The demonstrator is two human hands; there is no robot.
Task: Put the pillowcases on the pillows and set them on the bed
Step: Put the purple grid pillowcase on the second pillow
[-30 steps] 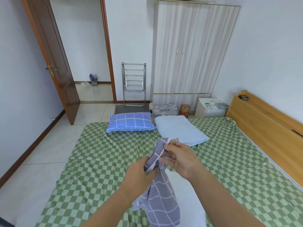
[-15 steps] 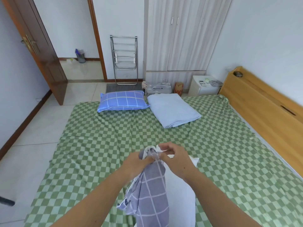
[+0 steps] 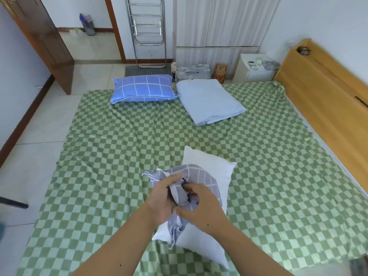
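A bare white pillow lies on the green checked bed sheet just in front of me. Over its near half hangs a grey pillowcase with white grid lines, bunched up. My left hand grips the pillowcase's edge from the left, and my right hand pinches the same bunched cloth from the right, the two hands touching. A second pillow in a blue checked case rests at the bed's far edge.
A folded light blue sheet lies beside the blue pillow. The wooden headboard runs along the right. Beyond the bed stand a white nightstand, a wardrobe, a metal rack and an open brown door.
My view has tilted down toward the bed. Both hands have lowered the grey pillowcase from mid-air onto the white pillow and gathered it tighter.
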